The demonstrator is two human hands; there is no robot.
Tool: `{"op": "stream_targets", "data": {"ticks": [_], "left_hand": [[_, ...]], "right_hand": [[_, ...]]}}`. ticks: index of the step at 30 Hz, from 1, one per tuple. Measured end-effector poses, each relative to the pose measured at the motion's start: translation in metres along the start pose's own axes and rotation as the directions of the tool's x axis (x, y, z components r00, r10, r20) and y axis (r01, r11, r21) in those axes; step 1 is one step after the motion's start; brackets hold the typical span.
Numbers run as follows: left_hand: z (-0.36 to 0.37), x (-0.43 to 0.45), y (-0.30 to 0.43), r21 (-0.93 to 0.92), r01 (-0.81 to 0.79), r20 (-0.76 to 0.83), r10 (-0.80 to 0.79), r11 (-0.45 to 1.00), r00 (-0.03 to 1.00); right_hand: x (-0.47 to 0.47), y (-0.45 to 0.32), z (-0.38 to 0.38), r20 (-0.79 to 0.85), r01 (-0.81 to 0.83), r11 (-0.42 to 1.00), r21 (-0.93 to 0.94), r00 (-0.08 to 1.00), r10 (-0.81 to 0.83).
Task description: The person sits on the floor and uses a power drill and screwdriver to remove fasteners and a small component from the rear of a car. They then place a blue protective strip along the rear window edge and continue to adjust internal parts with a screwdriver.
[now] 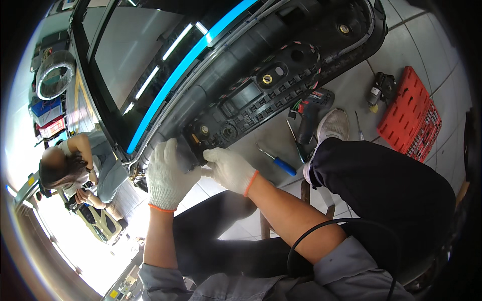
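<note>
A large black plastic vehicle panel [211, 94], perhaps a tailgate, lies tilted before me. Both hands are at its lower end in white knit gloves with orange cuffs. My left hand [167, 175] grips a dark plastic piece [184, 150], its fingers reaching up along the panel. From the other side my right hand [228, 169] holds the edge of that same piece, its fingertips partly hidden. Close above the hands are a round socket [228, 131] and a brass-coloured fastener [204, 129]. Whether the dark piece is attached or loose I cannot tell.
A bright blue strip [169, 82] runs beside the glass. On the tiles are a blue-handled hook tool [283, 165], a Bosch cordless drill [309, 120], a small motor [376, 92] and a red socket-set case [403, 109]. Another person [86, 165] crouches at left.
</note>
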State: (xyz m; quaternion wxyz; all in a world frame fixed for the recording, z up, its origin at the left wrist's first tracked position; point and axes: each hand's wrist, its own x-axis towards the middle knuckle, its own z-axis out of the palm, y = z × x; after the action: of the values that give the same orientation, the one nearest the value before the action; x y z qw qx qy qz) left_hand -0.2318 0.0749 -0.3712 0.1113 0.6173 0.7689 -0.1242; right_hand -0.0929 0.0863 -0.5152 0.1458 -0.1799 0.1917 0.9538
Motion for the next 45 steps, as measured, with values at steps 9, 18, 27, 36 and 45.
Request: {"op": "stream_targets", "data": {"ticks": [9,18,27,36,45], "left_hand": [[0.006,-0.001,-0.002,-0.037,0.007,-0.031,-0.008,0.999,0.999],[0.013,-0.010,0.006,-0.079,0.050,-0.066,-0.055,0.996,0.996],[0.018,-0.006,0.007,-0.041,0.090,-0.058,-0.092,0.995,0.994],[0.009,-0.003,0.002,-0.056,0.043,-0.056,-0.046,0.997,0.997],[0.010,-0.004,-0.003,-0.062,0.014,-0.074,-0.018,0.998,0.997]], "right_hand": [[-0.010,-0.004,0.007,-0.050,0.111,0.949,-0.294,0.990,-0.132],[-0.003,-0.006,-0.011,0.269,0.454,0.389,-0.802,0.855,-0.443],[-0.011,-0.031,0.000,-0.153,-0.117,0.719,-0.686,0.988,0.015],[-0.014,-0.023,0.010,-0.213,-0.102,0.679,-0.727,0.974,-0.081],[-0.016,-0.011,0.023,-0.107,0.071,0.968,-0.239,0.989,-0.099]]}}
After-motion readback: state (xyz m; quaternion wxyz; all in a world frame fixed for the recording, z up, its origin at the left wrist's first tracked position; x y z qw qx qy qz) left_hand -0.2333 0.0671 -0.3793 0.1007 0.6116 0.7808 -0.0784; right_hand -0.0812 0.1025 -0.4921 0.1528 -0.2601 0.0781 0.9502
